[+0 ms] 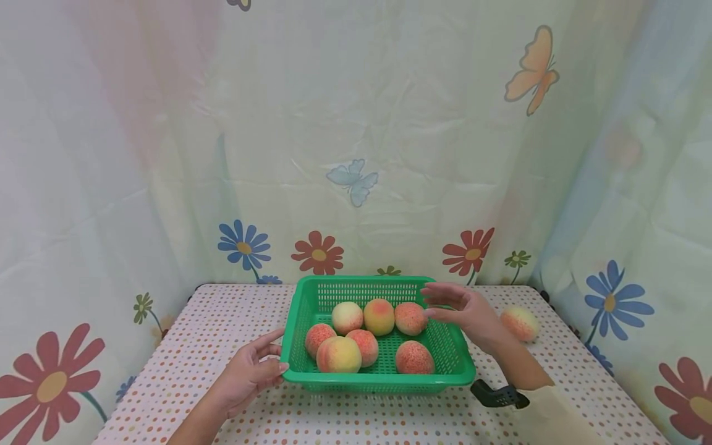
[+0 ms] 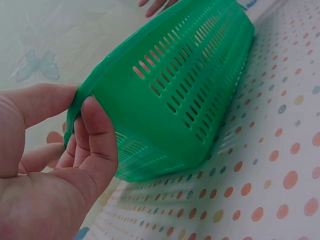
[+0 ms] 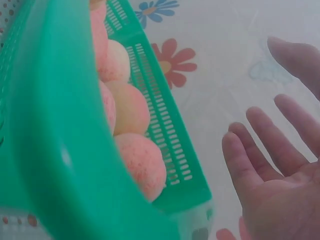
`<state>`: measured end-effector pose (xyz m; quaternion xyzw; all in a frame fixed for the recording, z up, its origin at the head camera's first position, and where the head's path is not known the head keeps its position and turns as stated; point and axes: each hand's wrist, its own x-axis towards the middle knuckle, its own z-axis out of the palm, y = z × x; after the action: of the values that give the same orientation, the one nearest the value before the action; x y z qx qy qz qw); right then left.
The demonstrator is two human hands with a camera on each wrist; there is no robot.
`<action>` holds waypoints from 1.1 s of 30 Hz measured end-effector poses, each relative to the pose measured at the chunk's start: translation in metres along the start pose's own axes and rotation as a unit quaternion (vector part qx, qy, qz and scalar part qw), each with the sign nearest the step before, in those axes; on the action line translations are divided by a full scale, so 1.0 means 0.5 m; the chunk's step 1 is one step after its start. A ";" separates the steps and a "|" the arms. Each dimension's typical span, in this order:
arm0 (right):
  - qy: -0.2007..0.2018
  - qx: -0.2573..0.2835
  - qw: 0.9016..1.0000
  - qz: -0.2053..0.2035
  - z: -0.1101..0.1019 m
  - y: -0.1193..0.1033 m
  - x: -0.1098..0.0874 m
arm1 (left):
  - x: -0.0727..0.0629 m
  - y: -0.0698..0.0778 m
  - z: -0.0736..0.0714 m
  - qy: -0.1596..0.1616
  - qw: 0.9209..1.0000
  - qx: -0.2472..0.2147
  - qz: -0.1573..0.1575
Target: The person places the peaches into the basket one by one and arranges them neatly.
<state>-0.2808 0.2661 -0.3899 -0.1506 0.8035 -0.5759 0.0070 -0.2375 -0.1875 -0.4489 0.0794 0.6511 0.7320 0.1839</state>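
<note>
A green plastic basket (image 1: 384, 379) stands on the table with several red and yellow peaches inside. My left hand (image 1: 250, 374) pinches its left rim at the near corner; in the left wrist view, the thumb (image 2: 97, 117) lies against the outside wall. Over the basket's right side hovers my right hand (image 1: 466, 314), its fingers extended and nothing held. Nearest to those fingers in the head view is a red speckled peach (image 1: 411, 318). The right wrist view shows the hand (image 3: 280, 170) apart from the basket and the peaches.
One more peach (image 1: 520, 324) lies on the dotted tablecloth (image 1: 222, 315), right of the basket. A curtain (image 1: 356, 123) printed with flowers and butterflies surrounds the table at the back and sides. A black strap (image 1: 499, 395) is on the right wrist.
</note>
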 end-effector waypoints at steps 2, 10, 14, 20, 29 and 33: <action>0.008 -0.009 1.000 -0.004 -0.007 0.006 -0.004 | 0.000 0.000 0.000 0.000 1.000 0.001 0.000; 0.041 -0.039 0.998 -0.007 -0.033 0.038 -0.016 | 0.000 -0.001 0.001 0.001 1.000 -0.001 0.002; 0.063 -0.052 0.997 -0.002 -0.043 0.050 -0.025 | 0.001 -0.002 -0.001 -0.002 1.000 -0.002 0.004; 0.085 -0.072 0.994 0.001 -0.056 0.058 -0.034 | 0.004 -0.005 -0.003 -0.007 1.000 -0.002 0.008; 0.108 -0.096 0.989 0.015 -0.075 0.073 -0.049 | 0.004 -0.005 -0.001 -0.010 1.000 -0.002 0.011; 0.122 -0.110 0.986 0.020 -0.080 0.081 -0.054 | 0.003 -0.004 0.000 -0.012 1.000 -0.004 0.012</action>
<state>-0.2717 0.3215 -0.4186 -0.0623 0.8595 -0.4982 -0.0963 -0.2388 -0.1869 -0.4513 0.0948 0.6453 0.7356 0.1831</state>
